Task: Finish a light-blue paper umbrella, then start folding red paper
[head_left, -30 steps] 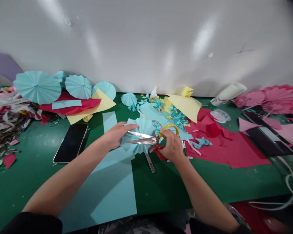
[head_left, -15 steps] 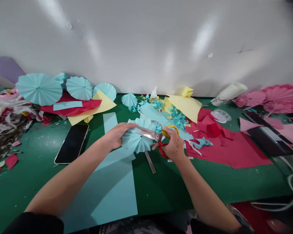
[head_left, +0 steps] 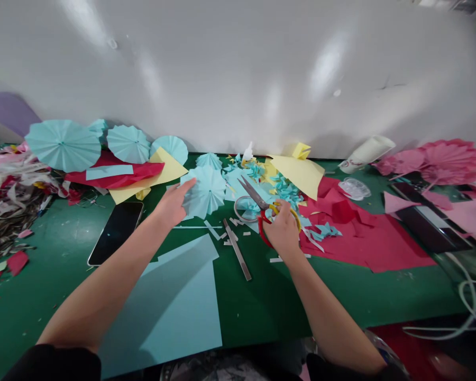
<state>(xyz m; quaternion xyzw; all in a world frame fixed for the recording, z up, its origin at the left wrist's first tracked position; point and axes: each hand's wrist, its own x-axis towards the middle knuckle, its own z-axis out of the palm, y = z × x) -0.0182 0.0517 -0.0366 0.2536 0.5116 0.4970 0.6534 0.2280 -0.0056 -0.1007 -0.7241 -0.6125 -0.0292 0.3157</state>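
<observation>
My left hand (head_left: 173, 205) is closed on the left edge of a pleated light-blue paper rosette (head_left: 205, 191), thumb side toward the wall. In my right hand (head_left: 282, 228) is a pair of scissors (head_left: 257, 197) with red and yellow handles, its blades a little apart and pointing up and left, away from the rosette. A roll of tape (head_left: 246, 208) lies between the two hands. Below it a narrow metal strip (head_left: 238, 251) rests on the green table among small white scraps. A large light-blue sheet (head_left: 178, 312) lies under my left forearm.
Several finished blue rosettes (head_left: 63, 144) lean by the wall at left. A phone (head_left: 116, 234) lies left of my forearm. Red paper (head_left: 396, 241), blue scraps (head_left: 287, 191) and a yellow sheet (head_left: 301, 174) spread to the right, with pink rosettes (head_left: 452, 164) and a white cup (head_left: 367, 153) beyond.
My left hand has carried the rosette left and toward the wall. The scissors have come away from it to the right, uncovering the tape roll, metal strip and scraps.
</observation>
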